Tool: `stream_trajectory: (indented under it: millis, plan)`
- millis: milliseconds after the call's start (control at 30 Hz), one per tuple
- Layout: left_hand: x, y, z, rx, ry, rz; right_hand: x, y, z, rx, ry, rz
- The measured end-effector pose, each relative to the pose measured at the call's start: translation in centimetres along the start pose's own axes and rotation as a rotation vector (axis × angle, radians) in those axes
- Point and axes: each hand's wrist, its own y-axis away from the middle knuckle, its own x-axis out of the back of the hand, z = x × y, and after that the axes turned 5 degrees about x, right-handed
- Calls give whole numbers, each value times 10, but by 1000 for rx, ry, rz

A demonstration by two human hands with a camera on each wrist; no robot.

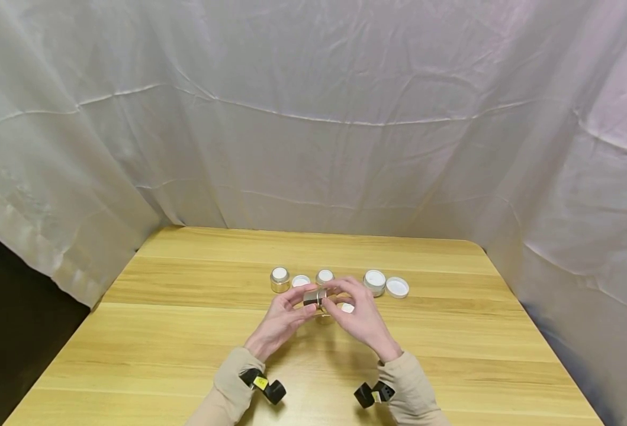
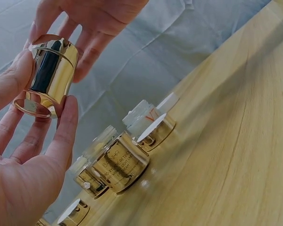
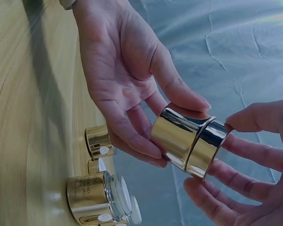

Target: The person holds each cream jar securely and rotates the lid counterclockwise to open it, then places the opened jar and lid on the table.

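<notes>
Between both hands, raised above the table, is a shiny gold cosmetic jar (image 1: 311,297) lying on its side. My left hand (image 1: 280,322) grips the wider part of this jar (image 3: 174,136) between thumb and fingers. The shorter gold end, which looks like its lid (image 3: 207,148), is pinched by the fingertips of my right hand (image 1: 363,318). A thin seam runs between the two parts, which sit in line and touching. Below the hands stands an uncapped gold jar (image 2: 121,165) with dark lettering, partly hidden in the head view.
Behind the hands are more uncapped jars, one at the left (image 1: 279,280), one in the middle (image 1: 325,276) and a larger one (image 1: 374,282). Upturned lids (image 1: 397,287) with white insides lie among them. A pale curtain (image 1: 313,148) hangs behind the wooden table (image 1: 185,343).
</notes>
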Motion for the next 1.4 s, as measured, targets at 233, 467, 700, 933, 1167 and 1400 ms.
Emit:
stream_trajectory:
  millis: [233,467,700,933,1167,1400]
  plan:
    - [0,1,0,5,-6,5,-2,-1,-3,-96,61,56]
    - [-1,1,1,12,-20,10,-2,0,-3,-103,94,66]
    - [0,1,0,1,-16,-2,0,0,-2,-44,14,16]
    - [0,1,0,6,-31,3,-1,0,0,-50,8,21]
    - [0,0,1,15,-35,17,-2,0,-2,-118,61,68]
    - [0,1,1,12,-17,8,1,0,-2,-71,13,28]
